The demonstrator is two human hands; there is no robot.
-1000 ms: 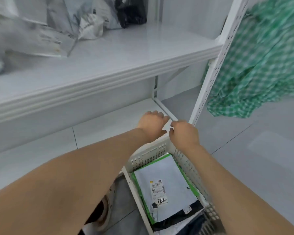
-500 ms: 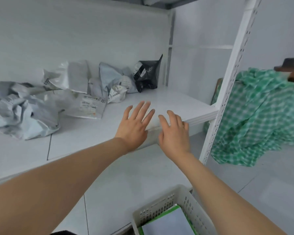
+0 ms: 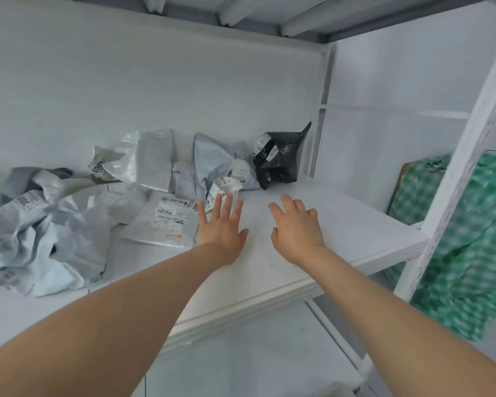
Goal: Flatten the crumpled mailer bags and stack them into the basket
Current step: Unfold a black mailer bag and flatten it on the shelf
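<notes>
Several crumpled grey and white mailer bags [image 3: 49,224] lie heaped on the left and back of a white shelf [image 3: 341,224]. A crumpled black mailer bag [image 3: 281,159] stands in the back right corner. A flatter white bag with a label [image 3: 163,222] lies just left of my left hand [image 3: 222,224]. That hand hovers over the shelf with straight, spread fingers, their tips near a small crumpled bag [image 3: 222,187]. My right hand [image 3: 295,227] hovers beside it with relaxed fingers, holding nothing. The basket is out of view.
A white slotted upright post [image 3: 453,190] stands at the shelf's right front corner. Green checked cloth [image 3: 470,247] hangs behind it on the right. A lower shelf [image 3: 255,365] shows beneath, and another shelf closes the space overhead.
Both hands have risen from the basket rim up to the shelf and reached further in over it. The view has tilted up, so the basket has left the frame.
</notes>
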